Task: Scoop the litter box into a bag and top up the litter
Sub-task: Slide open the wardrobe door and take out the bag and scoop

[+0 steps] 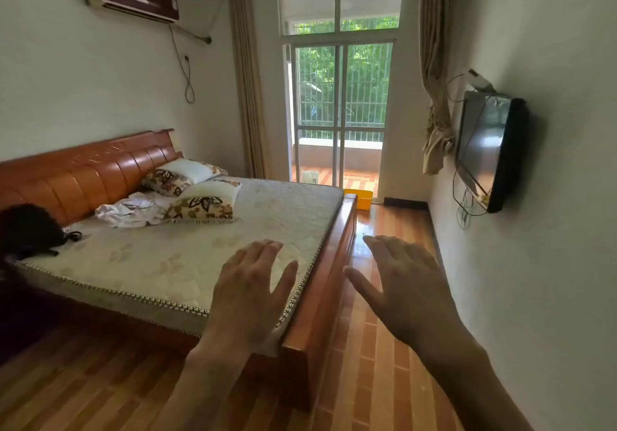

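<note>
A yellow plastic box, probably the litter box, stands on the floor at the far end of the bed, partly hidden by the bed's corner. A pale bag or package sits beyond the glass door on the balcony. My left hand is held out flat in front of me over the near corner of the mattress, fingers straight and empty. My right hand is stretched out over the floor aisle, fingers spread, holding nothing. Both hands are far from the yellow box.
A wooden bed with a bare mattress, pillows and crumpled cloth fills the left side. A narrow aisle of wooden floor runs between the bed and the right wall, where a television hangs. A sliding glass door leads to the balcony.
</note>
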`<state>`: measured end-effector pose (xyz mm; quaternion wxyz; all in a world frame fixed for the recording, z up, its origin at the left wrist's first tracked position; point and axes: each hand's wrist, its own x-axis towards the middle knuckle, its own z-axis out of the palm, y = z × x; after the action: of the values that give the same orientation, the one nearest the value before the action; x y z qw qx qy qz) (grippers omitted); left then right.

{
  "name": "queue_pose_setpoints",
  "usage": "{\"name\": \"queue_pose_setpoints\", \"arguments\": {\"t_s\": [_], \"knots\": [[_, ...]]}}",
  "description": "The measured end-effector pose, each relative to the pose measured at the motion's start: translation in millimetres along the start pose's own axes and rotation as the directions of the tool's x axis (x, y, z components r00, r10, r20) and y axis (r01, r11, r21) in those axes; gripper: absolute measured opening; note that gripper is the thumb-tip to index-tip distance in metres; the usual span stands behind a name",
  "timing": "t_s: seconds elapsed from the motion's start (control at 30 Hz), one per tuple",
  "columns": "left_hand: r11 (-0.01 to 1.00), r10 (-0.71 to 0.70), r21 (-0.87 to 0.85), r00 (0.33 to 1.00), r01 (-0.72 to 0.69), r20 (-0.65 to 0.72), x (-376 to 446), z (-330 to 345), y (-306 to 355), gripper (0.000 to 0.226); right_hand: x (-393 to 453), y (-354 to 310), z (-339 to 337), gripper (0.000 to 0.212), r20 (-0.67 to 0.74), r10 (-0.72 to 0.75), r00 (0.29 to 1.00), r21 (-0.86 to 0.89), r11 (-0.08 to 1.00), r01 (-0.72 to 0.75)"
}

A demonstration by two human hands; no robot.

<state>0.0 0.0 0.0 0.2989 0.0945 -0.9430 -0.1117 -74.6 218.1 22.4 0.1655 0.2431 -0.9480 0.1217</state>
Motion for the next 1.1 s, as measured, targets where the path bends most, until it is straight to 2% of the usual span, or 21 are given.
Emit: {"name": "queue_pose_setpoints", "arguments": {"t_s": [0.23,0.43,0.73,1.1], "knots": [[0.988,-0.129,0.077,0.990,0.134,-0.062,45,28,-5,0.059,77,18,32,0.080,-0.032,-0.189,0.982,0.101,0.976,0.191],[0.954,-0.231,0.168,0.967,0.247,-0.107,61,17,-28,0.062,129,-3,54,0.076,-0.032,-0.326,0.945,0.163,0.931,0.327],[0.854,-0.408,0.268,0.893,0.447,-0.189,80,4,-110,0.061,202,-89,99,0.073,-0.027,-0.537,0.843,0.260,0.810,0.525],[0.776,-0.504,0.268,0.817,0.570,-0.279,132,0,-252,0.061,316,-219,163,0.072,-0.038,-0.644,0.764,0.318,0.717,0.621]]}}
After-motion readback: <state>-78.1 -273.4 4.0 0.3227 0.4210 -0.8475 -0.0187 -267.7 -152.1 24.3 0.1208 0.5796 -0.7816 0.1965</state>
